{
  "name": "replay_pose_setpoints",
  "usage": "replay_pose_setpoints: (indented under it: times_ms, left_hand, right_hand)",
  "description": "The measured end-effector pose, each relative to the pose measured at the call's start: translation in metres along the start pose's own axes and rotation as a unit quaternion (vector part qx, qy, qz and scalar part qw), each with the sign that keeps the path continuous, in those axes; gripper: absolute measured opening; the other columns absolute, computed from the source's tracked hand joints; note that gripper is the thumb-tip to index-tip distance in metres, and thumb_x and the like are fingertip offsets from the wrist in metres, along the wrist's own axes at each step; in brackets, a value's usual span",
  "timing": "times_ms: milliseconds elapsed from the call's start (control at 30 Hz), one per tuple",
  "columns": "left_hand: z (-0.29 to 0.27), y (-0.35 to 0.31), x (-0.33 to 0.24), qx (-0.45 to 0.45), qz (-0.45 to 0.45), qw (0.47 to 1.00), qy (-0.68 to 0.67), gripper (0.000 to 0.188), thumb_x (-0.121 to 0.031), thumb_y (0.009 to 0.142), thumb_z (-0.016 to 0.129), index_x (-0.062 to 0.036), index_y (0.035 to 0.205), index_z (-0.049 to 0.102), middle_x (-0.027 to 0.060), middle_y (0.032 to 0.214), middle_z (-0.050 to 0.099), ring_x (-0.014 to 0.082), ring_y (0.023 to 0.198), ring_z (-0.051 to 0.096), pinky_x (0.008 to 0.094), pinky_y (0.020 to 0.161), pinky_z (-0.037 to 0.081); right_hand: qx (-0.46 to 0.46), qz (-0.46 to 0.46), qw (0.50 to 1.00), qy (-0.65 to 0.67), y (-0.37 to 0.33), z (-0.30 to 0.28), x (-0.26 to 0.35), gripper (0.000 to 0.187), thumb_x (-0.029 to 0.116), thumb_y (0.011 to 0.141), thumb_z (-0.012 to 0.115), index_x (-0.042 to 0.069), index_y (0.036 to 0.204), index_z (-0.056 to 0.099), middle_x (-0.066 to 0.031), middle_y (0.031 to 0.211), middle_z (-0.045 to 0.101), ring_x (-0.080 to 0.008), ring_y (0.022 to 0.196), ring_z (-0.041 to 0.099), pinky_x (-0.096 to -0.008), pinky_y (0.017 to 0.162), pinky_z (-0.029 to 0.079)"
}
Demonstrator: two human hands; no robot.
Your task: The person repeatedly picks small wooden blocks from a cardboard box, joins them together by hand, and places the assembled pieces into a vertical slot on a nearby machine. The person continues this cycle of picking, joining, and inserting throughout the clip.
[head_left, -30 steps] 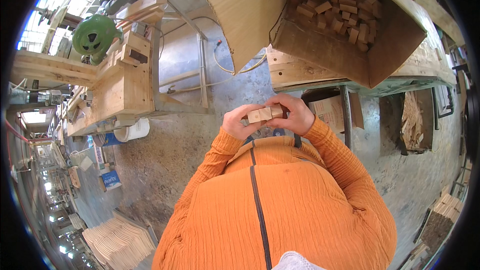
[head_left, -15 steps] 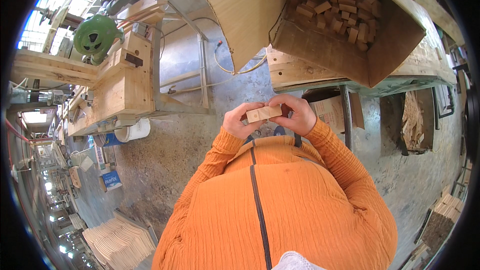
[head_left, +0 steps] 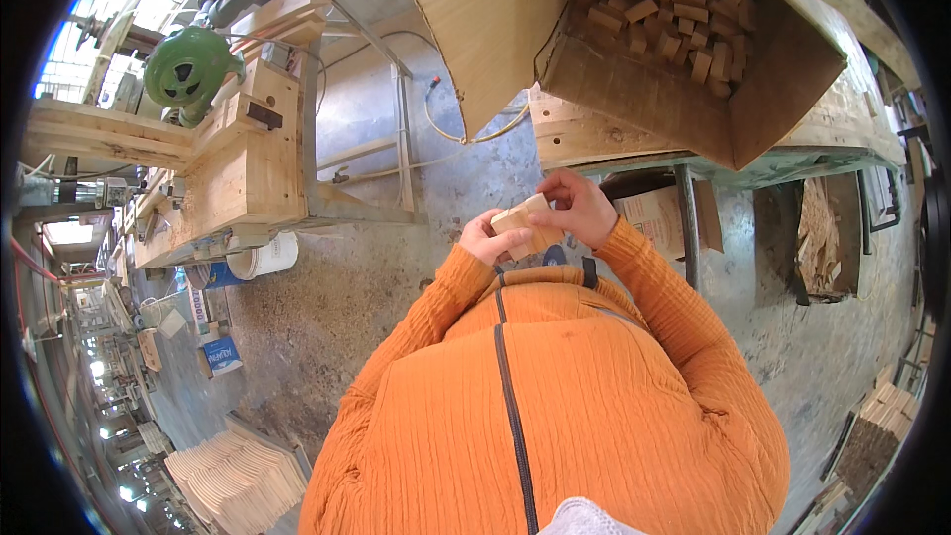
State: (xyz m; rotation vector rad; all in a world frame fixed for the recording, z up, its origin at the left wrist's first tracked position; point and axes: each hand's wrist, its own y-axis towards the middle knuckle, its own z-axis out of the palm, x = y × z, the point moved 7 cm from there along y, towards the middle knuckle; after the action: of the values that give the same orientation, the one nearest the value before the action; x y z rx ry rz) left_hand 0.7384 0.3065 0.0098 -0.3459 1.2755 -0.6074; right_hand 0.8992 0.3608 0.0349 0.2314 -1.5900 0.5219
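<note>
A small pale wooden block [head_left: 525, 220] is held in front of my waist between both hands. My left hand [head_left: 487, 237] is closed on its left end, thumb lying across the near face. The fingers of my right hand [head_left: 579, 206] grip its right end. The block sits tilted, showing a broad face and a narrow edge. Ahead to the right, an open cardboard box [head_left: 634, 99] holds several similar wooden blocks [head_left: 693, 25] in a loose heap.
The box stands on a wooden workbench [head_left: 580, 134] with a metal leg [head_left: 686, 228]. At left is a wooden machine bench [head_left: 223, 193] carrying a green motor [head_left: 185, 74]. A white bucket [head_left: 267, 256], a hose [head_left: 485, 137] and stacked curved slats [head_left: 235, 471] are on the floor.
The block has been turned in my hands, from its narrow side facing up to a tilted broad face. My right hand has shifted slightly forward, and my left hand slightly right.
</note>
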Motion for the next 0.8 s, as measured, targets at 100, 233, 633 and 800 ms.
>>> replay_pose_setpoints:
  times_ms: [100,233,633,800]
  left_hand:
    - [0.003,0.001,0.007,-0.006,0.011,0.992,-0.123,0.036,-0.013,0.081,0.076,-0.0019,0.11,0.057,0.0066,0.099,0.063,0.016,0.084,0.064,0.0288,0.068,0.054]
    - [0.005,0.003,0.003,-0.02,0.031,0.984,-0.176,0.036,-0.013,0.082,0.075,-0.0023,0.11,0.055,0.0072,0.102,0.062,0.0169,0.087,0.063,0.0298,0.07,0.053]
    - [-0.018,0.007,0.004,-0.126,0.174,0.963,-0.16,0.032,-0.014,0.08,0.077,-0.0033,0.104,0.059,0.0049,0.095,0.065,0.0129,0.081,0.062,0.0277,0.069,0.052]
    - [-0.029,0.005,0.019,-0.179,0.141,0.964,-0.134,0.029,-0.011,0.08,0.075,-0.0029,0.103,0.059,0.0049,0.093,0.065,0.0123,0.082,0.062,0.028,0.07,0.052]
  right_hand:
    - [-0.004,0.001,0.999,-0.032,0.002,0.002,0.002,0.042,0.018,0.077,0.077,-0.001,0.109,0.06,-0.0065,0.088,0.064,-0.0092,0.07,0.057,-0.0241,0.064,0.05]
    - [-0.037,-0.069,0.997,0.003,0.003,0.007,0.002,0.033,0.015,0.08,0.075,-0.001,0.106,0.062,-0.0048,0.09,0.063,-0.0065,0.069,0.054,-0.022,0.064,0.049]
    - [-0.082,-0.148,0.976,-0.135,-0.001,0.026,0.022,0.026,0.008,0.081,0.067,0.002,0.105,0.062,-0.0099,0.092,0.062,-0.0196,0.075,0.063,-0.0285,0.064,0.052]
    - [-0.056,-0.136,0.972,-0.183,0.001,0.036,0.014,0.025,0.009,0.08,0.067,0.004,0.104,0.061,-0.0121,0.092,0.06,-0.024,0.078,0.061,-0.0323,0.07,0.052]
